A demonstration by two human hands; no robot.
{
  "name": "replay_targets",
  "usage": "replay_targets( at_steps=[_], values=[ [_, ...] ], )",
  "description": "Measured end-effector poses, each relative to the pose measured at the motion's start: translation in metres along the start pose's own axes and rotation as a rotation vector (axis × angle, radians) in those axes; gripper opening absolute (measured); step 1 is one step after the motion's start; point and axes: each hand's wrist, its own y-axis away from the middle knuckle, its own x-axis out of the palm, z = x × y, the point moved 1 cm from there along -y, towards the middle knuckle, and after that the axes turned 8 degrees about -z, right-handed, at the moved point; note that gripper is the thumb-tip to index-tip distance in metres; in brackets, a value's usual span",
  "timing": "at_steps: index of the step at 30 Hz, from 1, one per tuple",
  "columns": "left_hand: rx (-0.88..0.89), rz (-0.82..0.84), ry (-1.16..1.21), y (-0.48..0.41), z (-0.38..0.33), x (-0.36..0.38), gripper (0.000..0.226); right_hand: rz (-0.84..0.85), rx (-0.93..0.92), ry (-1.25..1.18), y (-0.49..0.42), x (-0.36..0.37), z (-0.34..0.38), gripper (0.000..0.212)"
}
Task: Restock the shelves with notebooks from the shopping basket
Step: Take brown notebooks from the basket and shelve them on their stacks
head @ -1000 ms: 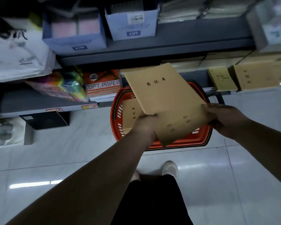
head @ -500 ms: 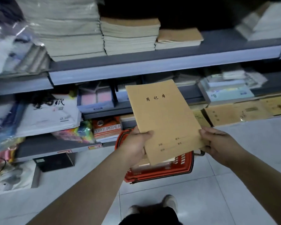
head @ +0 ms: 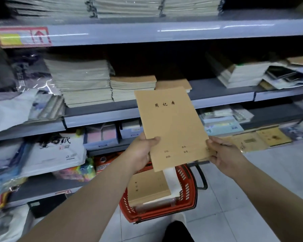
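Gripping its lower corners, the left hand (head: 141, 151) and right hand (head: 223, 155) hold a brown notebook (head: 171, 127) upright before the middle shelf (head: 222, 100). More notebooks are stacked in the red basket (head: 188, 194) on the floor (head: 252, 198) below.

You face grey metal shelving (head: 147, 30) in dim light, standing on a pale glossy tiled floor (head: 222, 215).
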Motion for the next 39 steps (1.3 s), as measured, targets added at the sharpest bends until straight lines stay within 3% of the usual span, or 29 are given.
replay_targets(
  at_steps=[14, 17, 28, 34, 39],
  values=[
    [0.07, -0.042, 0.037, -0.065, -0.061, 0.068, 0.016, 0.069, -0.023, 0.028, -0.069, -0.002, 0.09, 0.022],
    [0.061, -0.047, 0.06, -0.08, -0.066, 0.08, 0.016, 0.05, -0.046, 0.025, -0.085, -0.001, 0.102, 0.012],
    [-0.066, -0.035, 0.136, -0.115, -0.059, 0.115, 0.026, -0.035, -0.005, -0.032, -0.147, -0.013, 0.11, 0.014],
    [-0.099, -0.152, 0.221, -0.126, -0.052, 0.124, 0.03, 0.026, 0.047, -0.043, -0.182, 0.001, 0.107, 0.012],
    [-0.134, -0.238, 0.151, -0.13, -0.049, 0.119, 0.023, 0.071, 0.101, -0.128, -0.2, 0.017, 0.1, 0.01]
  ],
)
